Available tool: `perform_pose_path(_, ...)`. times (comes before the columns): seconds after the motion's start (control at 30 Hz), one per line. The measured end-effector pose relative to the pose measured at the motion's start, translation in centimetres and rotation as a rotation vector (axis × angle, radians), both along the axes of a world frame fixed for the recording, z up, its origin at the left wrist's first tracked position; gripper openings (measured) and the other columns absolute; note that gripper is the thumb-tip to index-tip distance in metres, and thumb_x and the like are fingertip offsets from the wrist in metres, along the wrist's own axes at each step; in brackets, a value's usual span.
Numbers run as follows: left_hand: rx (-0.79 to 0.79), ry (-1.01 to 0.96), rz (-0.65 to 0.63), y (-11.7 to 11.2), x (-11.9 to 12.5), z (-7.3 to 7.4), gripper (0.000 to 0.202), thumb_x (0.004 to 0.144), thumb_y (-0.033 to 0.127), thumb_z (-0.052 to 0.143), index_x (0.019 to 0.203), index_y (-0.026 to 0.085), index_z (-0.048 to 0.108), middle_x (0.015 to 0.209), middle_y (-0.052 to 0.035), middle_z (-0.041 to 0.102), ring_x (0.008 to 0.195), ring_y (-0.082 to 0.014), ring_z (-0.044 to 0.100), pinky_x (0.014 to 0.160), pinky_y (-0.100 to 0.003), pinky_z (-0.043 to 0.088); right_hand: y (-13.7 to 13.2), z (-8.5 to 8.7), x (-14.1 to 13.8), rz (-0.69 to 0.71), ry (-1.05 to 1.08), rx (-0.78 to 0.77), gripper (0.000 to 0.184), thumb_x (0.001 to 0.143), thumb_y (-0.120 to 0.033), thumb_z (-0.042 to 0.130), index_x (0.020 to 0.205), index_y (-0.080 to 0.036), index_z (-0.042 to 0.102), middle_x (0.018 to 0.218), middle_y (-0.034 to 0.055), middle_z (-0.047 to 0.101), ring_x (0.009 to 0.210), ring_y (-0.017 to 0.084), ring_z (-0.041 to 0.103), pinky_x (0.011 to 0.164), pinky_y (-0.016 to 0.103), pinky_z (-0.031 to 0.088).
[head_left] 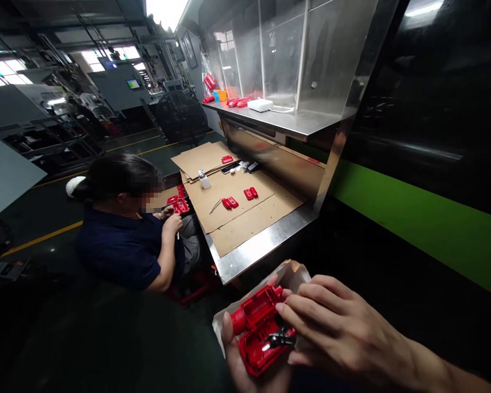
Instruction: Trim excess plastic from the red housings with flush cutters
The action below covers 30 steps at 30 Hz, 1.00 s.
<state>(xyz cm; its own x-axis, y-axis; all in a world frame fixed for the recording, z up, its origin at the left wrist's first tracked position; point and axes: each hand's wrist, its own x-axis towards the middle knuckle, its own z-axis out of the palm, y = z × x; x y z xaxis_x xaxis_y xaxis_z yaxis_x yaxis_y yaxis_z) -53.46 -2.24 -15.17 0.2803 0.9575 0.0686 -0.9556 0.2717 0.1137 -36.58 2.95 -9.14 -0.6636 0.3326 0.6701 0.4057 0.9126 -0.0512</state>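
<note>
My left hand [234, 357] cups an opened red plastic housing [257, 311] from below, its thumb on the near left side. The housing has two hollow halves side by side and a ribbed round end. Over it bends my right hand [335, 322], fingers curled and closed around a black pliers-like tool [281, 339]. The tool's shiny tip lies over the lower half of the housing; its handles are hidden by my hand. Behind the housing shows a crumpled whitish sheet or bag [288, 273], partly covered by both hands.
A seated co-worker [126, 240] in dark blue handles red parts [180, 205] at left. The metal-edged bench [249, 259] has cardboard, more red housings [229, 203], tweezers [215, 206] and a small bottle [203, 179]. A shelf [298, 123] above carries a white box [260, 105].
</note>
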Motion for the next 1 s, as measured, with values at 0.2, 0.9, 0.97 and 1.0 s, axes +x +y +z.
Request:
perform_pose_path(0.2, 0.059, -0.029, -0.028, -0.3, -0.1, 0.7, 0.061, 0.097, 0.056, 0.048, 0.13, 0.008, 0.067, 0.13, -0.0149, 0.07, 0.108, -0.0191, 0.071, 0.102, -0.026, 0.051, 0.0, 1.0, -1.4, 0.053, -0.05, 0.051, 0.036, 0.108, -0.037, 0.05, 0.12, -0.008, 0.068, 0.105, 0.0029, 0.074, 0.098, 0.019, 0.062, 0.096, 0.039, 0.047)
perform_pose_path(0.9, -0.117, -0.213, -0.045, -0.7, -0.5, 1.8, 0.045, 0.099, 0.043, 0.058, 0.121, 0.006, 0.069, 0.096, -0.0073, 0.079, 0.087, -0.0119, 0.075, 0.061, -0.014, 0.055, 0.0, 1.4, -2.9, 0.036, -0.152, 0.047, 0.037, 0.109, -0.032, 0.04, 0.114, -0.01, 0.07, 0.103, 0.0019, 0.073, 0.092, 0.018, 0.062, 0.089, 0.037, 0.053)
perform_pose_path(0.97, -0.139, -0.218, -0.04, -0.7, -0.4, 1.9, 0.041, 0.099, 0.041, 0.059, 0.117, 0.007, 0.07, 0.091, -0.0059, 0.078, 0.081, -0.0109, 0.074, 0.059, -0.014, 0.054, 0.0, 1.2, -3.0, 0.03, -0.122, 0.053, 0.04, 0.11, -0.034, 0.038, 0.115, -0.011, 0.07, 0.103, 0.0019, 0.073, 0.093, 0.018, 0.061, 0.093, 0.037, 0.051)
perform_pose_path(1.0, -0.141, -0.208, -0.044, -0.7, -0.4, 1.9, 0.04, 0.099, 0.042, 0.059, 0.114, 0.007, 0.071, 0.089, -0.0049, 0.078, 0.079, -0.0103, 0.074, 0.057, -0.014, 0.053, 0.1, 1.1, -3.0, 0.031, -0.13, 0.048, 0.04, 0.11, -0.034, 0.038, 0.115, -0.011, 0.07, 0.103, 0.002, 0.073, 0.093, 0.018, 0.061, 0.094, 0.037, 0.05)
